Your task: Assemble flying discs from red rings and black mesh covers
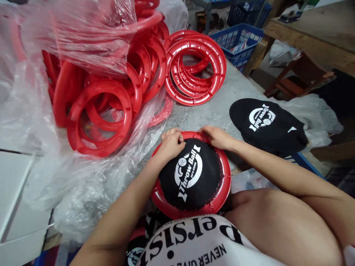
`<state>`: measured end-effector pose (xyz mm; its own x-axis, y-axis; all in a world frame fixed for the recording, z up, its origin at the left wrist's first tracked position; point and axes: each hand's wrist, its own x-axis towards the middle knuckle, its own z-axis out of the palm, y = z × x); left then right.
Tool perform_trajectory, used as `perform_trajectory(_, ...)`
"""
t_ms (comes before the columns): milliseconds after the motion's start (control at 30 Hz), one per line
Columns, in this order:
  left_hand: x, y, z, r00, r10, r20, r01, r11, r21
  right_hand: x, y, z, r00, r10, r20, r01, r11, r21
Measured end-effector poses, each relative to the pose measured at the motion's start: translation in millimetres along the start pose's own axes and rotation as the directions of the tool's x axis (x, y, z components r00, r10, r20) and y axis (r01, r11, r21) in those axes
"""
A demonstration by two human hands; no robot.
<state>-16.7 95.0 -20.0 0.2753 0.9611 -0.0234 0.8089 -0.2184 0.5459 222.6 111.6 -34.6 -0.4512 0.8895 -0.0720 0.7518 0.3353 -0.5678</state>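
A red plastic ring (226, 173) with black mesh fabric (205, 184) across its middle leans against my body at the table's near edge. White "Throw Ball" lettering is printed on the fabric. My left hand (171, 143) grips the far left part of the rim, its fingers curled over the fabric's edge. On the far right part of the rim, my right hand (217, 137) has its fingers bent around the red edge. The undersides of both hands' grips are hidden. To the right lies a stack of black printed fabric pieces (266, 125).
Several loose red rings (195, 96) overlap on the grey table (191, 120). More red rings (100, 147) spill from a clear plastic bag (91, 40) at the left. Behind the table stand a blue crate (237, 44), a wooden table (313, 35) and a brown chair (302, 74).
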Motion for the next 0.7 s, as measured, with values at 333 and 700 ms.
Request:
perform_trajectory(333, -13.2, 0.8, 18.9, 0.984, -0.085, -0.154, 0.054, 0.979, -0.197, 19.9, -16.2, -1.2, 0.990, -0.084, -0.113, 0.090, 0.995, 0.050)
perform_trajectory(700, -19.8, 8.1, 22.2, 0.985, 0.005, -0.173, 0.006, 0.998, 0.064, 29.6, -15.4, 26.9, 0.988, -0.003, -0.155, 0.041, 0.970, 0.239)
